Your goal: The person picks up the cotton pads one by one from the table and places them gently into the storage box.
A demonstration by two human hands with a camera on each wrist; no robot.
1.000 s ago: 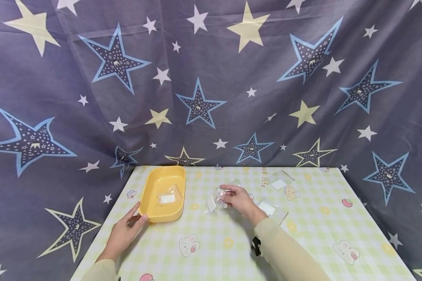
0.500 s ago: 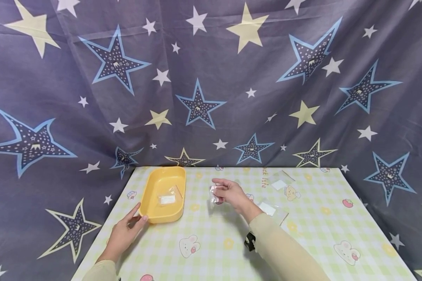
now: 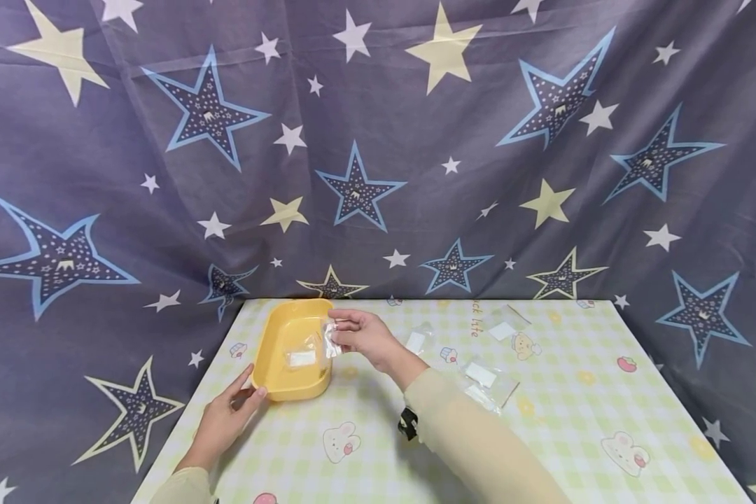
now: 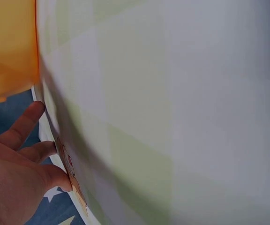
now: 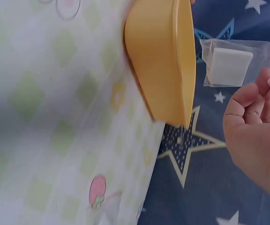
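My left hand [image 3: 222, 420] touches the near left corner of a yellow tray [image 3: 292, 390], index finger and thumb on either side of it. Its other fingers are spread beside the tray in the left wrist view. My right hand [image 3: 370, 341] pinches the top of a small clear zip-lock bag [image 5: 231, 65] with a white block inside. This bag hangs at the tray's right rim in the head view. Inside the tray lies another zip-lock bag [image 3: 301, 358] with white contents.
More zip-lock bags lie on the checked tabletop: a bag [image 3: 417, 340] right of my right hand, a bag [image 3: 502, 329] farther back, and overlapping bags [image 3: 481, 372] beyond the forearm. A star-patterned curtain [image 3: 384, 140] hangs behind the table.
My right hand has lifted a zip-lock bag off the table and carried it left to the tray's right rim. My left hand has stayed at the tray's corner.
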